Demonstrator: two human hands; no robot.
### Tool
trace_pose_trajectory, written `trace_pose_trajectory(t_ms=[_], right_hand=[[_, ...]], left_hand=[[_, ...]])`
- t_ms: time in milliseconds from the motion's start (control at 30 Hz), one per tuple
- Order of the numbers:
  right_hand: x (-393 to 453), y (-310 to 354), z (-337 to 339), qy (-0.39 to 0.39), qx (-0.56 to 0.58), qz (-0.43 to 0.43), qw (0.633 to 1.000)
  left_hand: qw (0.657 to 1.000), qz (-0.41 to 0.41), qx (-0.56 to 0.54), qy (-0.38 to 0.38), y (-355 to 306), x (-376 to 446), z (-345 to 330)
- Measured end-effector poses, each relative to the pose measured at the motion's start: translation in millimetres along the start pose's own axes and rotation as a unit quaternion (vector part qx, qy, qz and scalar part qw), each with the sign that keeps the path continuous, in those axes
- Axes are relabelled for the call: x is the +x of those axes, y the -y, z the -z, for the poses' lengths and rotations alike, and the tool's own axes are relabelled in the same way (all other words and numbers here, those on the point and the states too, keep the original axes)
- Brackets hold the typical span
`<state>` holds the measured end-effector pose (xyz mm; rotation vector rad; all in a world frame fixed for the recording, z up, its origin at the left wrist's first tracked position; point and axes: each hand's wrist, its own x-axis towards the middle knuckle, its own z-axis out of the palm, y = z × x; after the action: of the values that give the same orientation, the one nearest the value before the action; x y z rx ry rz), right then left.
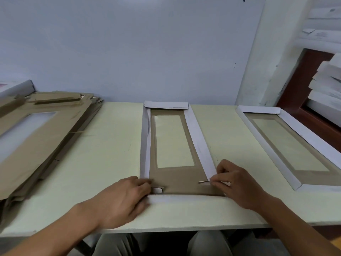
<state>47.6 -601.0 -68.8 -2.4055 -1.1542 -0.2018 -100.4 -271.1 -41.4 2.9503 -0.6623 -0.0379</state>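
Windowed box blank [175, 178] at the table's [114, 145] near edge: side and far walls folded, near wall and corners not yet closed; my right hand [238, 183] pinches the near-right tab [204, 182], my left hand [121, 198] covers the near-left corner, its grip too blurred to tell.

Well left of the grip lies a stack of flat brown cardboard blanks with window cut-outs [36, 137]. Right of the grip sits a white-rimmed brown cardboard tray with a clear window [268, 150]. Both rest on the pale yellow-green tabletop [114, 145]. Farther right, stacked white boxes [326, 89] lean by a reddish-brown wooden frame [299, 84].
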Motion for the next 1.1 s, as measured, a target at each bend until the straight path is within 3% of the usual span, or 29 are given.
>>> trace_pose_trajectory(t_ms=[67,233,367,467,567,700,800,900,1000,1100], right_hand=[[-2,0,2,0.011,-0.003,0.011,1.000],[-2,6,14,0.044,0.178,-0.097,0.978],[2,9,15,0.059,0.184,-0.126,0.973],[9,8,4,0.025,0.161,-0.163,0.973],[16,5,-4,0.006,0.159,-0.225,0.961],[20,8,-11,-0.021,0.124,-0.278,0.952],[18,13,-16,-0.036,0.069,-0.263,0.962],[16,22,-16,-0.061,0.038,-0.234,0.969],[16,32,-11,-0.114,-0.047,-0.119,0.985],[13,42,-10,-0.035,-0.092,-0.010,0.995]], left_hand=[[0.999,0.018,-0.022,-0.037,0,3,2],[0.980,0.126,-0.125,-0.089,3,10,4],[0.953,0.200,-0.192,-0.122,4,22,3],[0.935,0.243,-0.224,-0.127,5,28,1],[0.929,0.249,-0.248,-0.115,8,32,3],[0.891,0.246,-0.373,-0.078,14,36,8],[0.902,0.256,-0.342,-0.060,15,42,10],[0.931,0.271,-0.242,-0.025,12,48,10],[0.950,0.276,-0.149,0.008,6,51,7],[0.954,0.285,-0.094,0.011,2,53,2]])
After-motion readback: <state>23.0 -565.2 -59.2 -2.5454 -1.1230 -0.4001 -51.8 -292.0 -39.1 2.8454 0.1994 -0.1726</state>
